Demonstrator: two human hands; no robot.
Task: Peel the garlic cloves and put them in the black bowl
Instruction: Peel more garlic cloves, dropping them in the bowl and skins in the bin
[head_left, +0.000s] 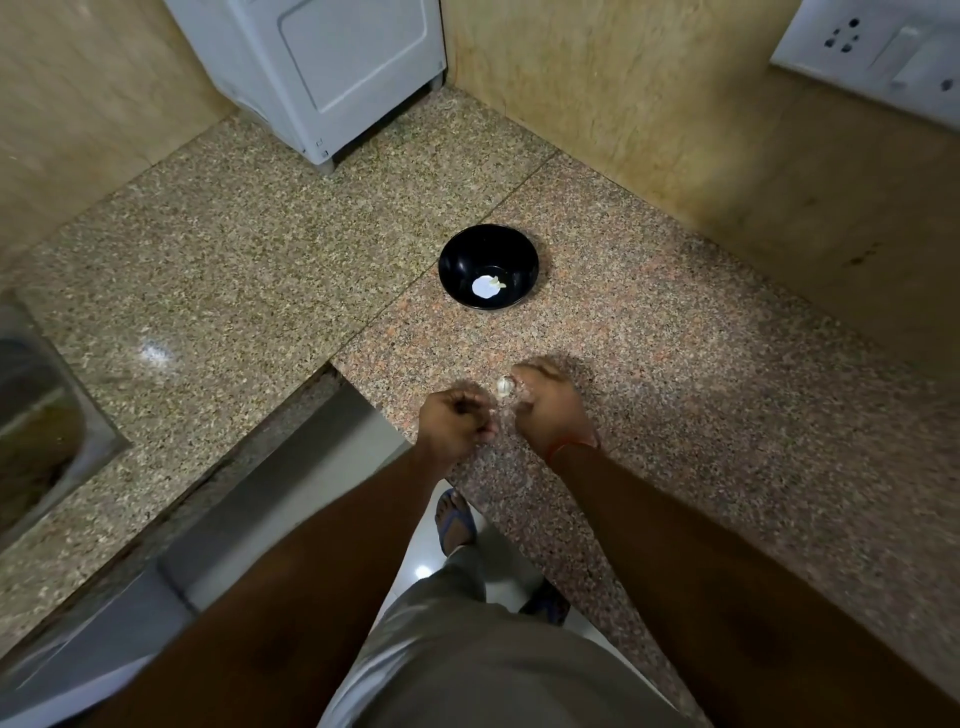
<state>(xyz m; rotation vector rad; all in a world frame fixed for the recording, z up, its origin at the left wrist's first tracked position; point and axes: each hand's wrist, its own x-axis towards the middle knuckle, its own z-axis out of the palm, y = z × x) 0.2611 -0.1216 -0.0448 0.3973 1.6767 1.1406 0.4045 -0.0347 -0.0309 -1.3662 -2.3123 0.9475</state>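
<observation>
The black bowl stands on the granite counter, with a small pale clove and a white glare spot at its bottom. Closer to me, both hands hover just above the counter, blurred. My right hand pinches a pale garlic clove at its fingertips. My left hand is curled into a loose fist just left of it; its fingertips seem to pinch a bit of thin skin, but blur hides what it holds. Faint whitish peel lies between the hands.
A white appliance stands at the back of the counter. A steel sink is set in at the left. A wall socket plate sits top right. The counter's inner corner edge lies beside my left hand.
</observation>
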